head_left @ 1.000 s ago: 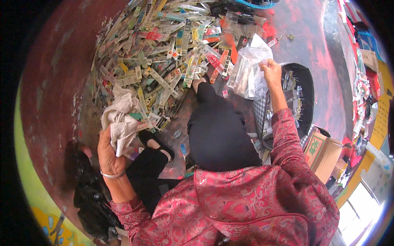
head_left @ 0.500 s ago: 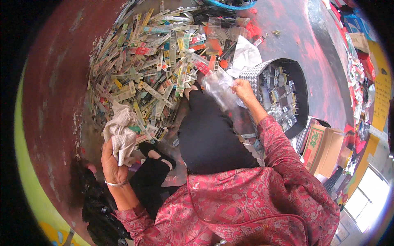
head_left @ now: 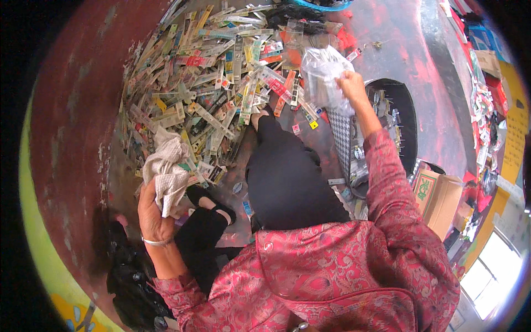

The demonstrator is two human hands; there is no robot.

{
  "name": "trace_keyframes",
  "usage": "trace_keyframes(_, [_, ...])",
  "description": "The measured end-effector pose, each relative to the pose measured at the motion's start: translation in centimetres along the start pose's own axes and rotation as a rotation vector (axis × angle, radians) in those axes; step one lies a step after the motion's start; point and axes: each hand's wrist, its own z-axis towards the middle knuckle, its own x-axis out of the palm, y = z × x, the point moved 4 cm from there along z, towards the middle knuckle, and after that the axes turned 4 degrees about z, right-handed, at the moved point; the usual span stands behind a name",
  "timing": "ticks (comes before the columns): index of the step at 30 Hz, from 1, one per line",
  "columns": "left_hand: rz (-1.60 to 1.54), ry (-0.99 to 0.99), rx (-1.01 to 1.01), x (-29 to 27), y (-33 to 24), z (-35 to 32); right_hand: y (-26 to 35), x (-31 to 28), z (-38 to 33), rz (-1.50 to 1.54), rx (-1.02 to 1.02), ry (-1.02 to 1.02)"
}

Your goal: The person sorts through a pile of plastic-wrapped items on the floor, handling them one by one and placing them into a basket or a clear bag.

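1. Left hand (head_left: 156, 224) gripped a crumpled pale cloth (head_left: 167, 163), bunched above the thumb and fingers, just beside the near edge of the heap
2. Cardboard box (head_left: 440, 202) stood to the right, its flaps spread
3. Houndstooth-sided round bin (head_left: 339, 138) sat beyond it, already holding many small clear and metallic pieces; how full it was could not be told past the sleeve
4. Right hand (head_left: 353, 88) pinched a clear plastic bag (head_left: 323, 72) near the bin's far edge; whether the two touched, or what the bag held, was unclear
5. Jumbled heap of plastic packaging strips (head_left: 218, 119) covered the floor ahead, so most of the loose material seemed left outside the bin
6. Blue basin (head_left: 326, 8) showed only its rim, farthest off
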Motion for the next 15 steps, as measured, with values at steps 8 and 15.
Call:
trace_keyframes(8, [0.118,-0.043,0.059,1.8,0.4,0.1,-2.4,0.5,4.4,0.195,0.192,-0.074])
trace_keyframes(15, [0.193,-0.029,0.101,3.3,0.1,-0.4,-2.9,-0.2,2.2,0.195,0.301,0.158])
